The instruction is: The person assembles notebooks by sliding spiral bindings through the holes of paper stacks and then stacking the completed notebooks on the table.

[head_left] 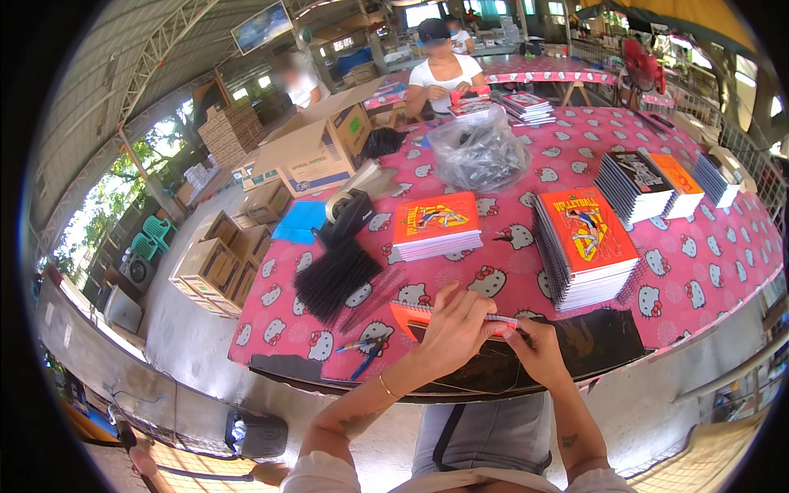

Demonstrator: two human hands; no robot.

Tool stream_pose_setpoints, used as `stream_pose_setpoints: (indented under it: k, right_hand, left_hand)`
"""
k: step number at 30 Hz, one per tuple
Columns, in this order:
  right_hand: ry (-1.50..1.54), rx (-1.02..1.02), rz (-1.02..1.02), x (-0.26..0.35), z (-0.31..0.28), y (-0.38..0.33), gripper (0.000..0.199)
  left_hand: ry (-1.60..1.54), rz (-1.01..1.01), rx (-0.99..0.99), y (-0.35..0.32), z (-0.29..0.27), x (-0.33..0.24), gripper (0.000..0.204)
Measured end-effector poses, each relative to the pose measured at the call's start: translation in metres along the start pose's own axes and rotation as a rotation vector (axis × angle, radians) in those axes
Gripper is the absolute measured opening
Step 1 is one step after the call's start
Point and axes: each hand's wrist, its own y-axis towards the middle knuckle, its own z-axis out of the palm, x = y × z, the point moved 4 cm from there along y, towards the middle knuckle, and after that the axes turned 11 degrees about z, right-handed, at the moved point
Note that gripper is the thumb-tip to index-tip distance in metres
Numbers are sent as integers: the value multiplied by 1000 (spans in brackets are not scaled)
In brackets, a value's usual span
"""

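Note:
My left hand (458, 329) is closed over a red-orange notebook (403, 317), held on edge with its bound side up at the table's near edge. At the notebook's right end, my right hand (538, 349) is closed, thumb and fingers pinching its corner. Whether a coil end is also between those fingers is too small to tell. A dark board (604, 335) lies beneath both hands. Left of them rests a pile of black spiral coils (333, 283), with blue-handled cutters (367, 361) nearer me. Beyond the hands sits a short stack of orange notebooks (436, 226).
A taller notebook stack (585, 246) stands right, with more stacks (633, 187) behind it. A black tape dispenser (345, 218), clear plastic bag (481, 152) and open carton (329, 148) are farther off. Across the table a person (444, 74) handles notebooks.

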Motion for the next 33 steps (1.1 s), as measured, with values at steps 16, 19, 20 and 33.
stream_pose_setpoints:
  k: [16,19,20,33]
  right_hand:
    - [22,-82,-67,3,6,3,13]
    - [-51,-83,-111,-5,3,4,14]
    - [-32,-88,-86,-10,3,6,15]
    - [-56,-23,-139,9,1,6,12]
  left_hand:
    - [234,68,-428,-26,26,-56,90]
    - [223,54,-433,-19,15,-53,89]
    - [209,57,-417,-14,9,-52,89]
    - [24,130,-564,-2,-26,-32,28]
